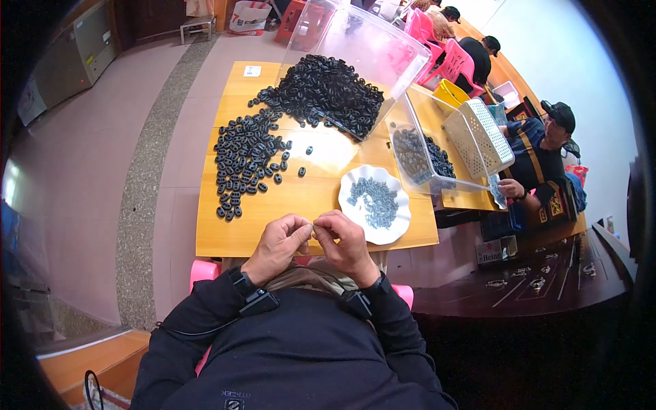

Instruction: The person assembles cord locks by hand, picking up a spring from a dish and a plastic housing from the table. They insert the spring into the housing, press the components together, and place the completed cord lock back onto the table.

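both hands are meeting over the near edge of the wooden surface! the left hand is holding its thumb and forefinger together, pointing right and away from the body; the right hand is pinching too, its tips pointing left, and the two pinches are touching or very nearly so. whatever they are gripping is showing as a speck at most, so its pointing and its long axis are staying impossible to tell.

just beyond the right hand, a white scalloped dish is sitting on the surface, carrying small grey pieces that are lying every which way. and over on the left, black two-holed oval pieces are spreading out, long axes running in mixed directions! straight ahead, one loose black oval is lying apart, its long axis running roughly away from the person. at the far end, a heap of black pieces is filling the near part of a tilting clear plastic bin. to the right, a second clear bin is holding more, and a capped co-worker is sitting beyond a white perforated basket.
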### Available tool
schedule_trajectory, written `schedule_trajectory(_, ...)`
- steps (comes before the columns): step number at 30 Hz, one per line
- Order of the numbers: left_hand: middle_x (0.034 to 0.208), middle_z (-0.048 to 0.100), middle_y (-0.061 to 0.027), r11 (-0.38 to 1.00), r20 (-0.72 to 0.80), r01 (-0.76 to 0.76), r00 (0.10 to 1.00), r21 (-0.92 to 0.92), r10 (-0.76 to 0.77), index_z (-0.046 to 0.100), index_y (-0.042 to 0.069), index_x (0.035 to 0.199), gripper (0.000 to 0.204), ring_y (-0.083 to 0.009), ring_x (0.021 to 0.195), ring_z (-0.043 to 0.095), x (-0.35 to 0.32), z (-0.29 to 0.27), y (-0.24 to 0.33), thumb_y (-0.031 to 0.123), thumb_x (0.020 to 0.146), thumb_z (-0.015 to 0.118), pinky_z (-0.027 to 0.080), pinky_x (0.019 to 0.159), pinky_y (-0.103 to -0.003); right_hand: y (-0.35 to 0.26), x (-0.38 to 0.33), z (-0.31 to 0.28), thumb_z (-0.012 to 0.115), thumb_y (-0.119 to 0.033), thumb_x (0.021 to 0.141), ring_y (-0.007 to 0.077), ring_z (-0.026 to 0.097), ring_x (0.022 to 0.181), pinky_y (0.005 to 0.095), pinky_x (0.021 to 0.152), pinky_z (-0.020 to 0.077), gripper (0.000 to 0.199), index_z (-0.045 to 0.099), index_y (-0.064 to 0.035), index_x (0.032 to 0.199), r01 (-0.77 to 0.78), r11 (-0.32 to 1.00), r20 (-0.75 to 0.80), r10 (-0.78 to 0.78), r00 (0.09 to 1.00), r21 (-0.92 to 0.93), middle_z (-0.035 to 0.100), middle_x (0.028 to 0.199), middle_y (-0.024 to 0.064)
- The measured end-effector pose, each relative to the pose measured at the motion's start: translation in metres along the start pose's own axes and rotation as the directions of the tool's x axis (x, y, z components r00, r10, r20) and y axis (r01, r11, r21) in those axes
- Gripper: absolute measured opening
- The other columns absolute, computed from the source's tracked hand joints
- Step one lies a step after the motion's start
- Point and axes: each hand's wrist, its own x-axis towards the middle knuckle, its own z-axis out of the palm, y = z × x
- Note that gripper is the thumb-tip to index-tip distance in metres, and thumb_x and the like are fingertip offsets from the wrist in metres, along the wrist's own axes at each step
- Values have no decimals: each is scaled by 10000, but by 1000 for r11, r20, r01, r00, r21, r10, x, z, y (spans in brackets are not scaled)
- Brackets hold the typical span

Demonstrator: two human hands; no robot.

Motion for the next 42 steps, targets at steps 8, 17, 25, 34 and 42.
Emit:
schedule_trajectory(8, 776, 586, 9, 992, -13, 59, 998, -112, -61, 603, 14, 941, 182, -55, 656, 551, 1, 1, -3, 194, 959, 579, 482, 600, -199, -1, -1, -1, 618, 59, 785, 315, 621, 736, 358, 603, 509, 131, 569, 13, 898, 180, 927, 35, -179, 983, -329, 592, 839, 147)
schedule_trajectory(17, 764, 589, 3, 984, -40, 122, 991, -132, -128, 601, 16, 927, 163, -67, 653, 555, 2, 1, -1, 177, 947, 598, 502, 617, -221, 1, -1, -1, 603, 45, 799, 310, 618, 752, 361, 619, 508, 148, 560, 11, 937, 157, 944, 42, -151, 988, -291, 582, 860, 149)
schedule_trajectory(25, 773, 597, -1, 976, -32, 132, 990, -171, -140, 605, 20, 945, 193, -61, 661, 569, -1, 4, 2, 209, 964, 571, 516, 612, -206, 7, -5, 0, 603, 44, 817, 327, 606, 753, 374, 636, 495, 127, 550, 15, 929, -173, 982, 88, 166, 982, 77, 579, 859, 150)
schedule_trajectory(34, 758, 594, 0, 982, -35, 126, 991, -140, -132, 609, 20, 926, 171, -60, 638, 557, 1, 3, -2, 188, 953, 587, 504, 595, -208, -4, -3, -12, 539, -12, 800, 308, 617, 751, 370, 621, 522, 178, 514, 4, 976, 220, 836, 170, -153, 973, -503, 555, 895, 162)
schedule_trajectory(42, 768, 591, 0, 969, -25, 168, 984, -179, -175, 602, 23, 930, 157, -65, 641, 562, -1, 1, 3, 178, 947, 593, 521, 622, -225, 12, 6, -62, 545, -78, 894, 341, 597, 670, 413, 555, 479, 40, 518, -71, 865, -98, 677, -87, 51, 995, -729, 562, 825, 124)
